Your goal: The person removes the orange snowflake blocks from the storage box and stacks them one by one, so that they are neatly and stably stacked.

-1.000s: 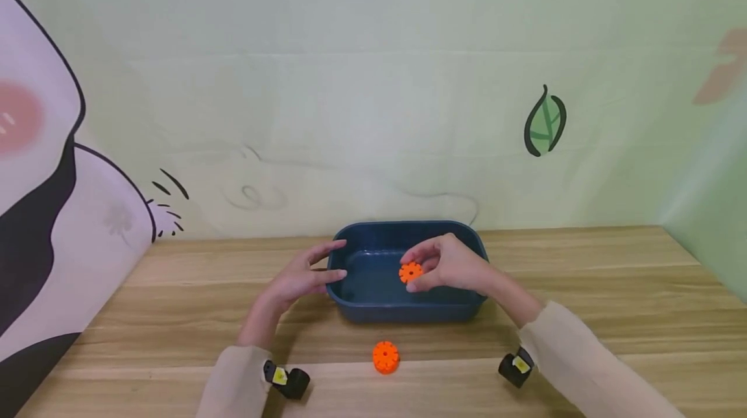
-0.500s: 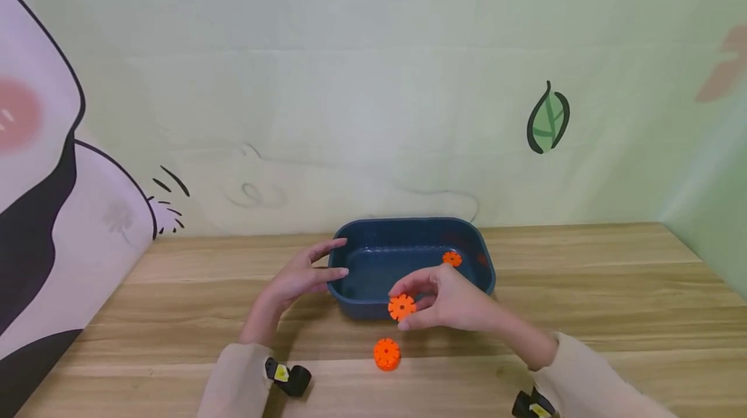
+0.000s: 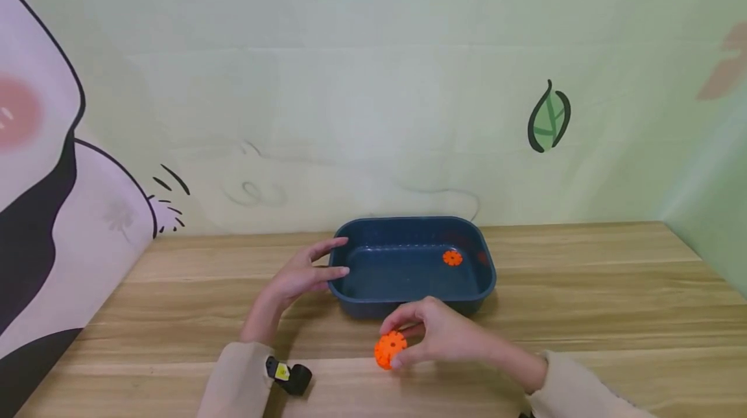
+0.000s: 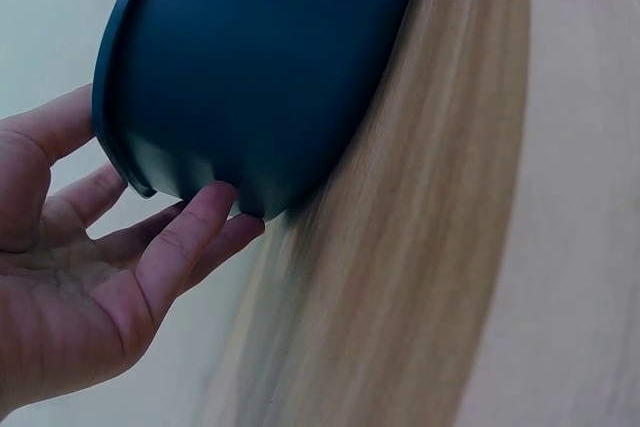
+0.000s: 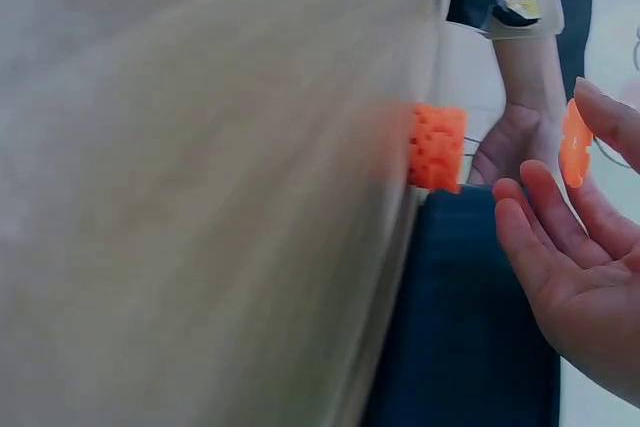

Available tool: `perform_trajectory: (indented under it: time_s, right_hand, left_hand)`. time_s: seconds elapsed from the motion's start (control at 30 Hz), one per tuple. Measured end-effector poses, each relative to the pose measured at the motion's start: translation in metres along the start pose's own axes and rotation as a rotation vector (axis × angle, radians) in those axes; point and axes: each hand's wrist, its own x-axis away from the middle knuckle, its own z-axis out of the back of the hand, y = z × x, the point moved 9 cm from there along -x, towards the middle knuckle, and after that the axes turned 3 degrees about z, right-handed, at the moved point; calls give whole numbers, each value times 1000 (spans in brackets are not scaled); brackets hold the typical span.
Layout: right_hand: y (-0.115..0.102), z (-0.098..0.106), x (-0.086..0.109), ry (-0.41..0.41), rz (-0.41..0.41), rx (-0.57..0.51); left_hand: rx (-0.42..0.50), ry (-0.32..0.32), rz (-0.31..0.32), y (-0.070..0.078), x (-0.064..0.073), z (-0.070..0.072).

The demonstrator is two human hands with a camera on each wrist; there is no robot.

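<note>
My right hand (image 3: pixel 445 335) pinches an orange notched disc (image 3: pixel 394 342) between thumb and fingertips, in front of the blue plastic bin (image 3: pixel 364 309). A short stack of like orange discs (image 5: pixel 437 147) stands on the table; the right wrist view shows the held disc (image 5: pixel 576 144) apart from it. In the head view the held disc covers most of the stack. Another orange disc (image 3: pixel 452 258) lies flat on the bin's floor, toward the right end. My left hand (image 3: pixel 299 275) grips the bin's left end, some fingers against its outer wall (image 4: pixel 270 67).
The wood-grain table (image 3: pixel 595 314) extends to both sides of the bin. Close behind the bin rises a pale green printed wall (image 3: pixel 373 126). A black wrist camera (image 3: pixel 292 377) sits by the left sleeve.
My right hand, with a disc in its fingers, has come from over the bin toward me, down to the stack. The disc on the bin's floor is now fully visible. My left hand stays put.
</note>
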Motion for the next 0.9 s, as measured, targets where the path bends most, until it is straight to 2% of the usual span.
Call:
perform_trajectory:
  time_s: [0.2, 0.4, 0.67, 0.9]
  right_hand:
    - [8, -5, -7, -39, 27, 82]
    - [13, -7, -11, -58, 4, 126]
    - [23, -9, -14, -77, -51, 141]
    - [26, -9, -15, -82, -38, 149]
  left_hand:
    - [-12, 3, -1, 0, 0, 2]
    - [-8, 0, 0, -1, 0, 2]
    - [13, -4, -1, -1, 0, 0]
    - [17, -10, 2, -1, -1, 0]
